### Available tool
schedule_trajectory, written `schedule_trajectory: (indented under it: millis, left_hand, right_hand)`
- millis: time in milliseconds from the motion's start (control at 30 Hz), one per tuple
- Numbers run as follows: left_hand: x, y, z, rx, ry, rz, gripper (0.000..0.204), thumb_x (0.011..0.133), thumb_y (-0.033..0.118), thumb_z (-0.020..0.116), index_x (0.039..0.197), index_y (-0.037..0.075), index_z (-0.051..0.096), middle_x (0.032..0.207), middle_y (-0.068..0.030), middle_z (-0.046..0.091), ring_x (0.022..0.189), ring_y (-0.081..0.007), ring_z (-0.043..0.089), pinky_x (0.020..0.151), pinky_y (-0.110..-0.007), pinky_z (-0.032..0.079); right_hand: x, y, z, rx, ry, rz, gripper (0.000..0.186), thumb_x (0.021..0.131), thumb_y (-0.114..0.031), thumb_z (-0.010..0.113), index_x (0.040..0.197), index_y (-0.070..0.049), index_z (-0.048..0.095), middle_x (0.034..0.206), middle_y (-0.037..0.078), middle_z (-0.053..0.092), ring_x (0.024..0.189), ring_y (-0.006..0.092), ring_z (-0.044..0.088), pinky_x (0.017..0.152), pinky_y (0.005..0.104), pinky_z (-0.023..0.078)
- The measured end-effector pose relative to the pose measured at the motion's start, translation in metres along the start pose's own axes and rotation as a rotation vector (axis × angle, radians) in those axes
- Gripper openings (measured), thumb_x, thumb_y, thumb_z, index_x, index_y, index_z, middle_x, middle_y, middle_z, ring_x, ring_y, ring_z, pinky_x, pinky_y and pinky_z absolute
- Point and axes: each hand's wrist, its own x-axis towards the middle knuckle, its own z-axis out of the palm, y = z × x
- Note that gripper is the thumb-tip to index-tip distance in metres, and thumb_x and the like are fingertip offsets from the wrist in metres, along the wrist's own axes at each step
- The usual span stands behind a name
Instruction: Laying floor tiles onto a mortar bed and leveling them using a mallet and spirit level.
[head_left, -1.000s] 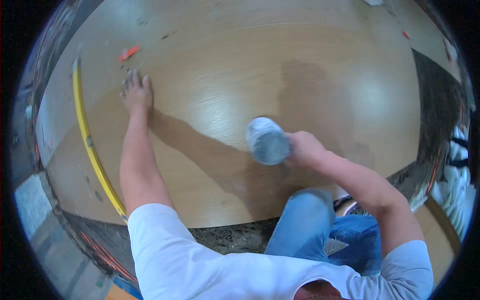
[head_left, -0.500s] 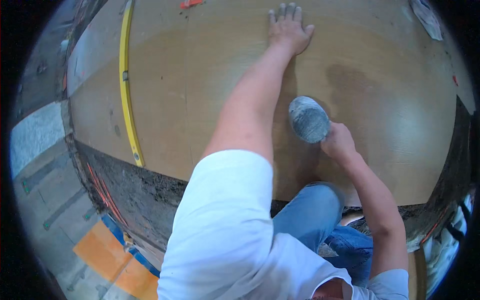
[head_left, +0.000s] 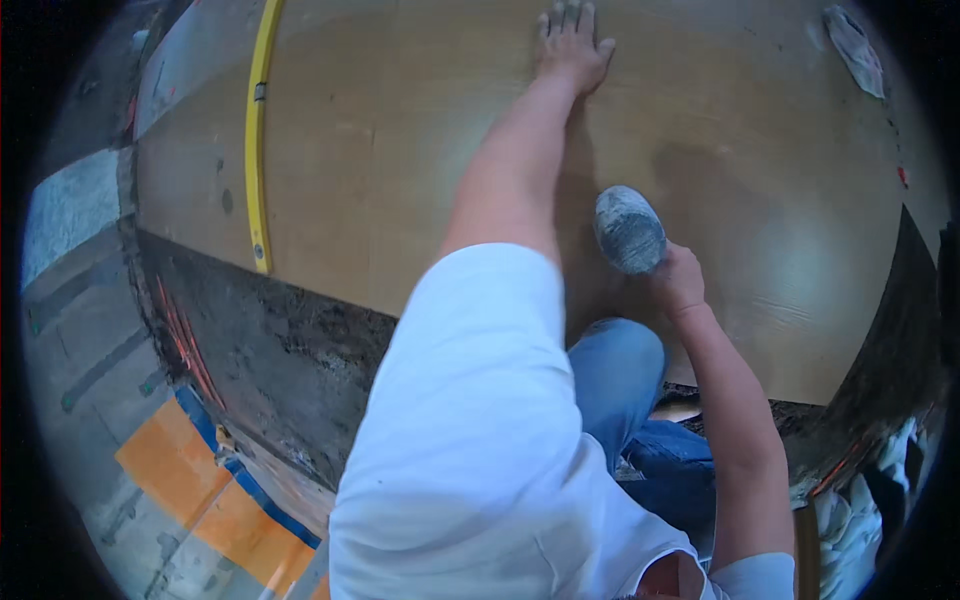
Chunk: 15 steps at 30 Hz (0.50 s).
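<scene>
A broad tan panel (head_left: 480, 180) lies under both of my hands. My left hand (head_left: 572, 52) is pressed flat on its far part, fingers spread, their tips greyish. In my right hand (head_left: 682, 280), closer to me, is a mallet (head_left: 630, 228) with a thick, whitish-grey, scuffed round head. Its handle is mostly hidden behind the head and my fingers. The head hangs over the panel near my knee; whether it touches cannot be made out. A yellow spirit level (head_left: 256, 160) rests lengthwise on the panel, well to the left of my left arm.
My bent knee (head_left: 618, 355) is at the panel's near edge. Dark rough ground (head_left: 270, 345) borders it, with orange-red strips (head_left: 188, 340) at left. Orange sheets (head_left: 180, 460) lie farther left. A whitish crumpled bag (head_left: 855, 50) sits at far right.
My view has turned a little, so the level and the panel's left edge appear higher. The mallet sits slightly farther right and up. The left hand stays flat on the panel.
</scene>
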Motion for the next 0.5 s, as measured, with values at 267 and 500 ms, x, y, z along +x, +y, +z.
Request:
schedule_trajectory:
  millis: [267, 500]
  left_hand:
    - [-0.253, -0.138, -0.127, 0.172, -0.035, -0.993, 0.073, 0.095, 0.048, 0.044, 0.145, -0.004, 0.03, 0.152, -0.0269, 0.024, 0.144, -0.0382, 0.018, 0.118, -0.044, 0.013]
    - [-0.467, -0.093, -0.202, 0.246, -0.48, -1.237, 0.076, 0.096, 0.051, 0.04, 0.149, 0.0, 0.02, 0.156, -0.0201, 0.021, 0.146, -0.0335, 0.015, 0.116, -0.048, 0.016]
  right_hand:
    - [-0.009, -0.007, -0.005, 0.006, -0.041, 0.042, 0.028, 0.077, -0.02, 0.06, 0.103, -0.012, 0.064, 0.093, 0.022, 0.067, 0.09, 0.0433, 0.063, 0.082, 0.0514, 0.05]
    - [-0.014, -0.002, -0.013, -0.092, 0.004, -0.011, 0.024, 0.085, -0.025, 0.059, 0.101, -0.009, 0.064, 0.098, 0.022, 0.067, 0.095, 0.0411, 0.062, 0.083, 0.0501, 0.049]
